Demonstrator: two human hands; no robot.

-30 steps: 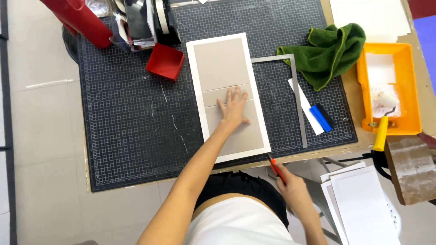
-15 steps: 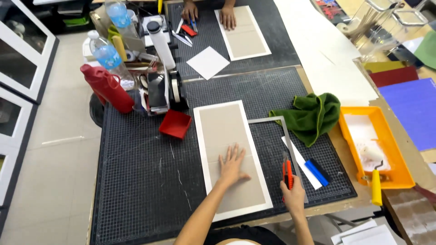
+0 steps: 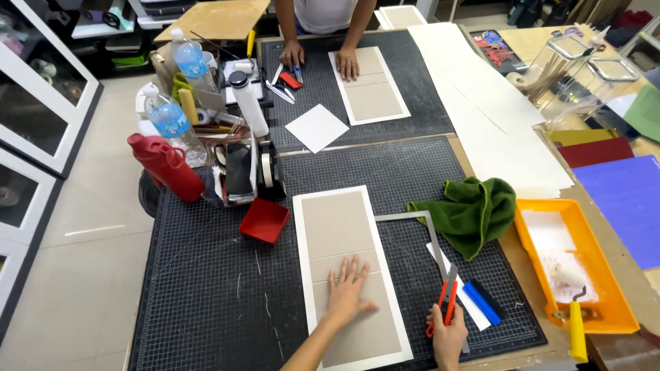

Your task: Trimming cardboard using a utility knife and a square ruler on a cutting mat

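1. The left hand [image 3: 347,292] lies flat, fingers spread, on the lower half of the board [image 3: 349,271]. It grips nothing and only presses down.
2. The board is a long grey panel with a white border. It lies on the mat [image 3: 206,295] near the desk's near edge, its long axis running from that edge towards the far side.
3. The right hand [image 3: 448,334] is closed around the red handles of the scissors [image 3: 445,302], just right of the board's lower right corner; the blades point away towards the far edge.
4. The board is directly left of the scissors, so the right hand is the nearer one to its right edge.
5. A metal square [image 3: 430,237] lies between the board and a green cloth [image 3: 474,209]. An orange tray [image 3: 584,264] sits at the desk's right edge.
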